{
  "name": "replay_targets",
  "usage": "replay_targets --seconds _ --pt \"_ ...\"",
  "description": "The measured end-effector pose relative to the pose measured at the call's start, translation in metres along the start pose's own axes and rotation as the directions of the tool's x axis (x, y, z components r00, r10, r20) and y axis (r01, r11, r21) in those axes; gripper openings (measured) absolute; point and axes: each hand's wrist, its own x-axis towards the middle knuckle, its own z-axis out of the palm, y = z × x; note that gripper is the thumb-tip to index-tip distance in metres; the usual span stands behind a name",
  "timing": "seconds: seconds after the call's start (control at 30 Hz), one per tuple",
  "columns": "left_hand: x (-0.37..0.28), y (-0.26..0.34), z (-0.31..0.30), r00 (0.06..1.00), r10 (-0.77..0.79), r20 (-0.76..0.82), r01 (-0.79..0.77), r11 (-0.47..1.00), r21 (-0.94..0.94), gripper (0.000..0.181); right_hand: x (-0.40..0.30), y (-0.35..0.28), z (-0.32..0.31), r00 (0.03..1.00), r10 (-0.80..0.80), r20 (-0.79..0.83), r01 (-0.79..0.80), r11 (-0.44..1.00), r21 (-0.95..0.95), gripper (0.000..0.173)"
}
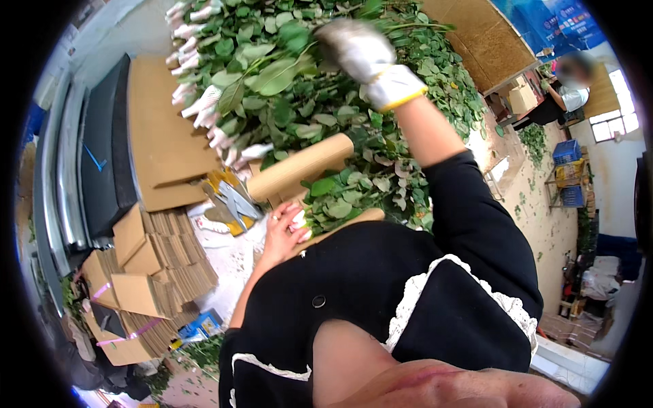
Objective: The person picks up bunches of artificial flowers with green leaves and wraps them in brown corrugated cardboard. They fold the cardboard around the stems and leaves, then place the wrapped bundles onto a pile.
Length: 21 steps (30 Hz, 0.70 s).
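My bare left hand (280,232), with a ring on one finger, has its fingers over the white-covered heads of a small leafy flower bunch (336,199). That bunch lies against my front on brown corrugated cardboard (352,223). Farther out, my right hand (357,51) wears a white glove with a grey palm side and is blurred by motion. Leafy stems (275,76) show on both sides of it, and it appears closed around them. Beneath is a wide heap of leafy flower stems (306,112), its pale, net-covered heads (191,61) facing left.
Beyond my left hand lie a rolled cardboard sheet (301,166), scissors (234,201) and a yellow-grey glove (224,183). Cardboard stacks (173,255) and a flat cardboard sheet (163,117) are at left. A person (561,92) works at the far right, near blue crates (567,152).
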Motion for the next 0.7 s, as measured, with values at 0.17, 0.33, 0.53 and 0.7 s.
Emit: replay_targets --seconds 0.17,0.33,0.53,0.7 --pt "0.006 0.006 -0.004 0.999 0.037 0.006 -0.037 0.999 0.013 0.052 -0.087 0.017 -0.134 0.969 -0.141 0.2 0.091 0.966 0.24 0.021" --pt "0.004 0.0 -0.003 0.999 -0.037 -0.021 0.038 0.999 0.032 0.057 -0.158 -0.054 -0.131 0.843 0.016 0.538 -0.284 0.862 0.42 0.03" --pt "0.011 0.006 -0.009 0.997 0.073 -0.009 -0.071 0.993 0.098 0.056 -0.147 -0.121 -0.035 0.687 -0.542 0.483 -0.07 0.613 0.787 0.031" --pt "0.004 -0.001 -0.008 0.997 -0.061 0.052 0.055 0.992 0.117 0.047 -0.13 -0.132 -0.018 0.731 -0.491 0.473 0.034 0.719 0.694 0.019"
